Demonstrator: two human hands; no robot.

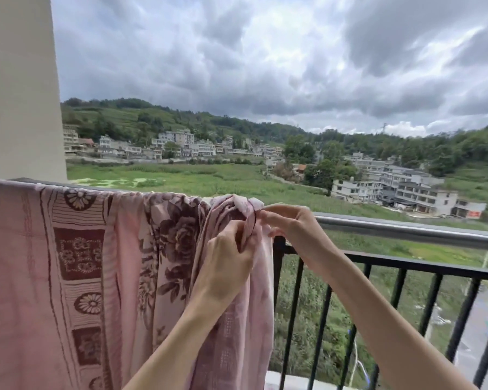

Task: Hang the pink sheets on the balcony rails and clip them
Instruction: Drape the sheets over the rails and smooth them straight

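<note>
Head view, balcony, one moment.

Item 1: pink sheets (76,263), draped over the top rail (406,226) at the left half of the frame. Patterned in dark maroon: flower medallions and square panels on the leftmost cloth, large roses on the middle one. The rightmost cloth (237,319) is paler, gathered into a bunch where it crosses the rail, and hangs down in front of the bars.

Item 2: left hand (228,263), fingers curled, pinching a fold of the rightmost cloth just below the rail.

Item 3: right hand (288,223), thumb and fingertips pinched on the same bunch of cloth at rail height, close beside the left hand. Whether a clip sits between the fingers cannot be told; the fold hides it.

Item 4: railing. Grey metal top rail running right from the sheets; below it a black crossbar and black upright bars (400,291), bare to the right of the cloth.

Item 5: pale wall (20,85), upper left, meeting the rail end.

Item 6: background. Green field, clusters of pale multi-storey houses (406,190), wooded hills, heavy grey cloud.
</note>
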